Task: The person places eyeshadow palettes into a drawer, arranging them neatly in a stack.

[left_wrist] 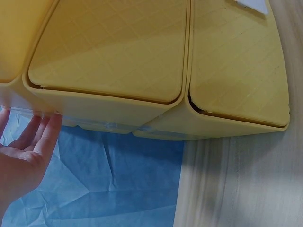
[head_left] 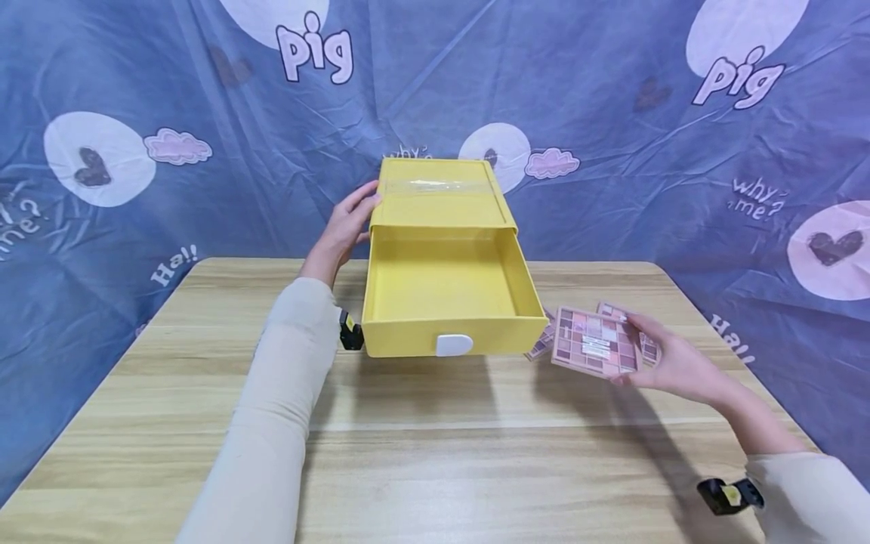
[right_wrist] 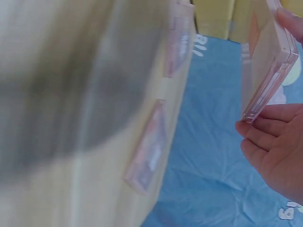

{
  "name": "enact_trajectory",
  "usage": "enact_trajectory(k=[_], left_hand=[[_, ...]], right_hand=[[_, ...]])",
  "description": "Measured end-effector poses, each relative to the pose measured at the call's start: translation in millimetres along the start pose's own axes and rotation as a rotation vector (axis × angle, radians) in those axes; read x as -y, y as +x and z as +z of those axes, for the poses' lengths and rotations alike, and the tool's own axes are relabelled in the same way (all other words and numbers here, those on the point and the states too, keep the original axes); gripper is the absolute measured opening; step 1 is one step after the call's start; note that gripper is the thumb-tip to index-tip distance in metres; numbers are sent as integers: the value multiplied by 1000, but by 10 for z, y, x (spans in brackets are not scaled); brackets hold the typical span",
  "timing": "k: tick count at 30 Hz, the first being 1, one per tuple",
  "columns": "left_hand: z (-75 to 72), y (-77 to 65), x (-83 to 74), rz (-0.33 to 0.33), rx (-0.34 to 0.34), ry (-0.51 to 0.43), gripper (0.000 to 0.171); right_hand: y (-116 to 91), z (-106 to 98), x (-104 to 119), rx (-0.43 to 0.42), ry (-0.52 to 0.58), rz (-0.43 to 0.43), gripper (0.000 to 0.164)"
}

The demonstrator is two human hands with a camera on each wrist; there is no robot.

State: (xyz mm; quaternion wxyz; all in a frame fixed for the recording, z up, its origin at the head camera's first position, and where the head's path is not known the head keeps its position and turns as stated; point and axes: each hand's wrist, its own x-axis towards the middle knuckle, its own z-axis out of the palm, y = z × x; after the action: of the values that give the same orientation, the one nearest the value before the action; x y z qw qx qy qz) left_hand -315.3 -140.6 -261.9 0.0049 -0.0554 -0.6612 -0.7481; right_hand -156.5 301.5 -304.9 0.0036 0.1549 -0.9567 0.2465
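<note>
A yellow drawer cabinet [head_left: 442, 193] stands at the back of the table, its top drawer [head_left: 408, 338] pulled out and bare inside. My left hand [head_left: 345, 225] touches the cabinet's left side near the top, fingers extended against the wall in the left wrist view. To the right of the drawer, my right hand [head_left: 680, 369] pinches an eyeshadow palette [head_left: 587, 344] by its edge, thumb on one side and fingers on the other. That palette is raised over the table and tilted. Two more palettes lie behind it, one palette [right_wrist: 147, 151] nearer in the right wrist view, another palette [right_wrist: 177, 47] beyond.
Lower closed drawers [left_wrist: 109, 47] show in the left wrist view, with clear tape along the cabinet's side. The light wooden table [head_left: 442, 468] ends at a blue printed cloth [head_left: 238, 151] hanging behind. Both wrists wear small black devices.
</note>
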Motion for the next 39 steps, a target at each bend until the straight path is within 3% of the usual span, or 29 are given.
enact_trajectory(k=[16, 24, 31, 39], left_hand=[[-16, 3, 5, 1, -3, -13, 48], [-13, 3, 0, 4, 13, 0, 49], [5, 20, 6, 5, 8, -3, 49], [-8, 17, 9, -2, -5, -11, 49]], right_hand=[[251, -483, 342, -50, -128, 48, 93], [297, -634, 451, -35, -39, 52, 89], [344, -747, 570, 35, 68, 39, 85], [427, -802, 763, 35, 122, 22, 83]])
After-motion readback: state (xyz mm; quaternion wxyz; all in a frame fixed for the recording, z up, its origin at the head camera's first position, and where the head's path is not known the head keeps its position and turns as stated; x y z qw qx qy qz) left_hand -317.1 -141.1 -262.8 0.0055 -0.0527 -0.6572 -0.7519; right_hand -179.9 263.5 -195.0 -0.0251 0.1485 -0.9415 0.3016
